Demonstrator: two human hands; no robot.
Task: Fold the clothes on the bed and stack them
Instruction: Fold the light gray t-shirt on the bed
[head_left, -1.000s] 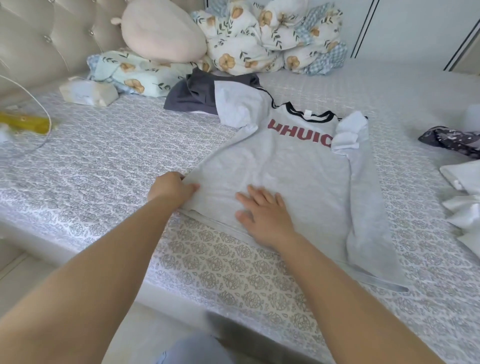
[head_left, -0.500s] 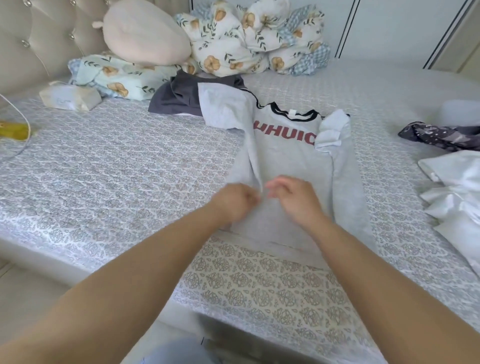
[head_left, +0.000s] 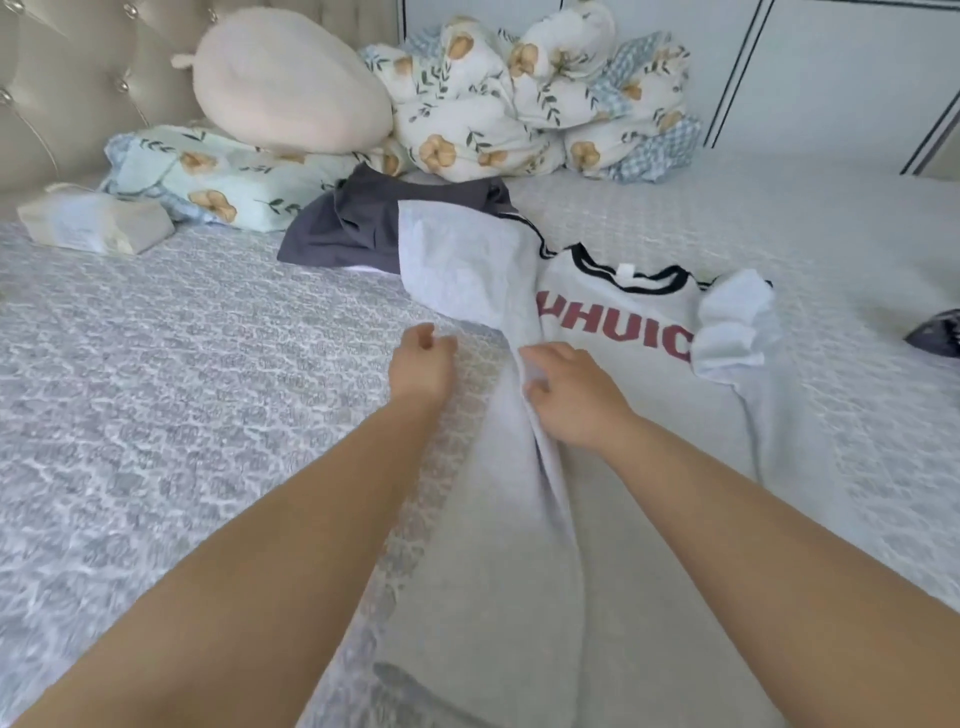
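Patterned bedspread (head_left: 156, 389) carries 1 grey T-shirt (head_left: 613, 322), lying flat mid-bed. Right hand (head_left: 571, 400) pinches its folded left edge; left hand (head_left: 421, 364) hovers beside it, fingers loosely curled, holding nothing. Step: lengthwise side fold. Next: likely fold the sleeve (head_left: 457, 260) inward.

We cannot read the first red letter on the grey T-shirt (head_left: 613, 499): a raised fold covers it. The shirt's hem runs out of the bottom edge. The dark grey garment (head_left: 343, 234) is partly hidden behind the shirt's sleeve, so we cannot tell what it is. A dark patterned cloth (head_left: 937, 335) is cut off by the right edge. Our right hand (head_left: 571, 397) has its fingertips buried in the fold. The bed (head_left: 156, 364) cover blurs near the bottom.
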